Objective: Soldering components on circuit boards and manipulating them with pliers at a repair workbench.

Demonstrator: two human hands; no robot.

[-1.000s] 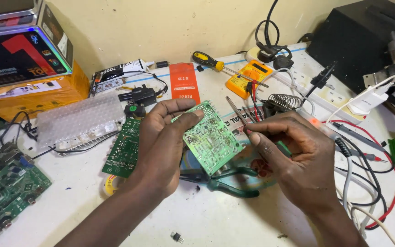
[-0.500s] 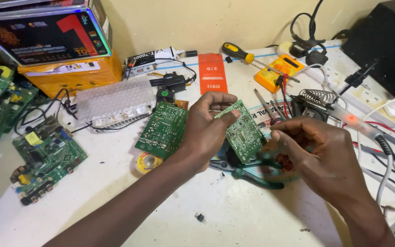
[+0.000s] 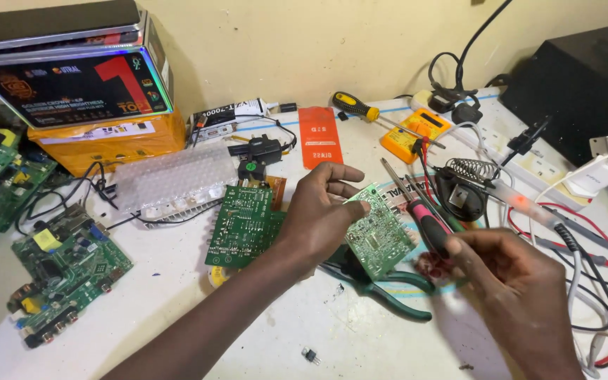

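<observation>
A: What was the surface like?

B: It was a white bench [image 3: 177,309], stained and crowded, standing against a plain yellowish wall [image 3: 304,49]. At the far left stood an orange box [image 3: 107,144] with a dark box [image 3: 72,88] on top of it. Green circuit boards lay at the left edge, one of them with many connectors [image 3: 65,271].

A: And the hands?

B: The left hand [image 3: 318,218] held a small green board [image 3: 378,236] tilted above the bench, thumb and fingers closed on its upper edge. The right hand [image 3: 508,281] was closed around a tool with a pink and black handle [image 3: 427,229], whose thin metal tips pointed up and away, just beside the board.

A: What lay near them?

B: Pliers [image 3: 388,288] with green handles lay under the board. A second green board [image 3: 241,225] rested to the left of the hand, next to a clear plastic tray [image 3: 174,179]. Farther back were an orange card [image 3: 318,137], a yellow screwdriver [image 3: 357,107], a yellow meter [image 3: 414,130] and a coiled iron stand [image 3: 469,176]. A black case [image 3: 578,84] stood at the right, with red and black wires [image 3: 599,281] in front of it.
</observation>
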